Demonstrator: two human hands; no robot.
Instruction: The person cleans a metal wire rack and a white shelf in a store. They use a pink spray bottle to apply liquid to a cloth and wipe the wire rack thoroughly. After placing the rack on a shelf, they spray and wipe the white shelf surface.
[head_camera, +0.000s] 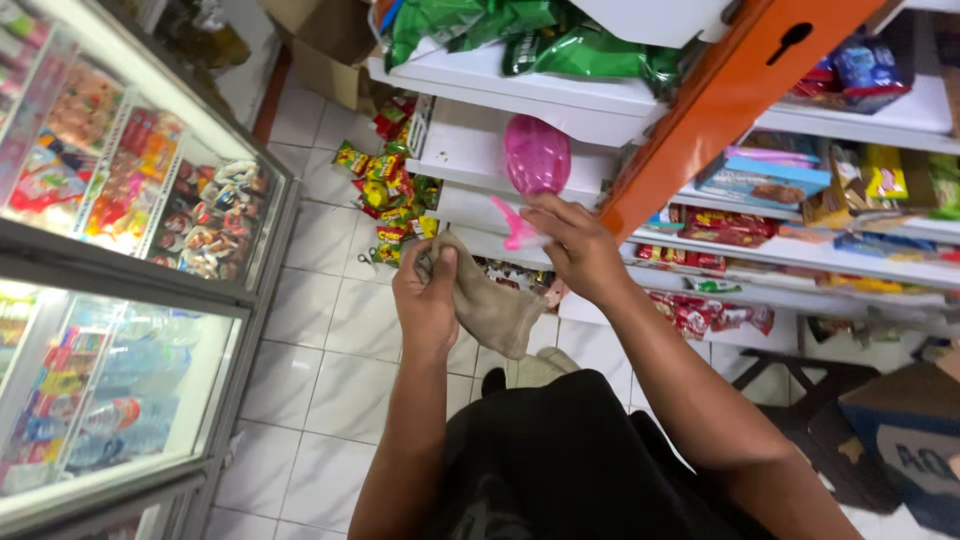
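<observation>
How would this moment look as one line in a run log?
left hand: grips beige cloth | right hand: holds pink plastic scoop | place: white shop shelf

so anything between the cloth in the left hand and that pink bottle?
Nothing visible. The left hand grips the beige cloth just below the pink spray bottle, which the right hand holds by its trigger; only open air between.

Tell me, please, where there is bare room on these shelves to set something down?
The white shelf is bare left of the pink plastic thing in the right hand. The top shelf is crowded with green bags, the right shelves with packets. The left hand holds a cloth.
</observation>
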